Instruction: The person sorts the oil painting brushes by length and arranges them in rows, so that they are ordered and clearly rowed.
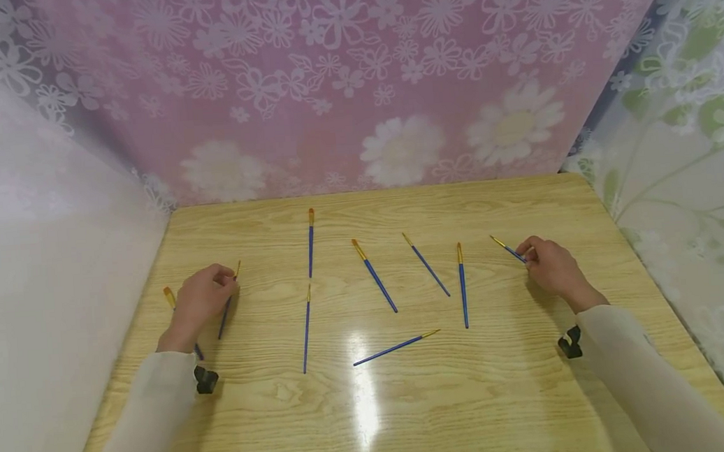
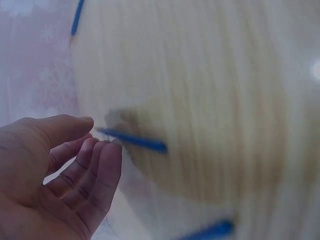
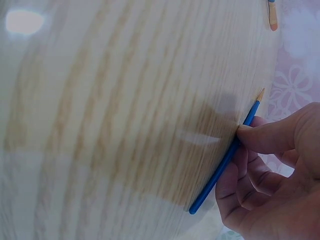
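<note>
In the head view my left hand (image 1: 199,297) is at the table's left side, its thumb and fingertips pinching a thin blue-handled paintbrush (image 1: 225,319) near its gold ferrule. The handle of this brush (image 2: 137,141) points away from the fingertips in the left wrist view. A wider paintbrush (image 1: 168,295) lies partly hidden under the left hand and wrist. On the right side, my right hand (image 1: 552,265) pinches another thin paintbrush (image 1: 510,249) by its blue handle, between thumb and fingers. Its pointed bristles (image 3: 261,93) face the table's far edge.
Several more blue paintbrushes lie spread over the wood-grain table (image 1: 275,428), among them a flat one (image 1: 311,250) at the back, a slanted one (image 1: 379,284) mid-table and one lying crosswise (image 1: 392,348) in front. A pink floral cloth (image 1: 329,116) hangs behind the table.
</note>
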Motion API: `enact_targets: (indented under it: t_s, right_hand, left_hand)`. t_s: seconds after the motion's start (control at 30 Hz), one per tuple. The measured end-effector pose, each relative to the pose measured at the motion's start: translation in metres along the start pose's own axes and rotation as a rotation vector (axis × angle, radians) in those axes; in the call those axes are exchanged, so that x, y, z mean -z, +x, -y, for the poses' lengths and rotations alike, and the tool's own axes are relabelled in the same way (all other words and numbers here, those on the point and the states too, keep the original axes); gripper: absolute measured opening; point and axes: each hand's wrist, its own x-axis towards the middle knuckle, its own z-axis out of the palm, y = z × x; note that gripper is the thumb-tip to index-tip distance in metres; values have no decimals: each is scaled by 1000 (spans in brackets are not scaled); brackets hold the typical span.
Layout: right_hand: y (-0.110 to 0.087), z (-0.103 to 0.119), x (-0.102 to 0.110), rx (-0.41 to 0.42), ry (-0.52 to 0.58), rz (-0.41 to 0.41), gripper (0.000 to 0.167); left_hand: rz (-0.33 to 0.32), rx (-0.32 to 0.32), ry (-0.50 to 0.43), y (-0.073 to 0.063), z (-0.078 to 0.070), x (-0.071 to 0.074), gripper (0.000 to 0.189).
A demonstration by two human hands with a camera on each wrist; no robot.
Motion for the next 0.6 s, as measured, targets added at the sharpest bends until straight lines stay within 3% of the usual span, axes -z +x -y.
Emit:
enact_targets:
  t_s: [0.27, 0.6]
  right_hand:
    - [0, 0, 1, -8, 4, 6, 27]
    - [0, 1, 1, -13, 6, 12, 27]
  left_hand:
    - [-14, -30, 68, -8, 15, 2, 40]
    - [7, -57, 93, -13, 13, -1, 42]
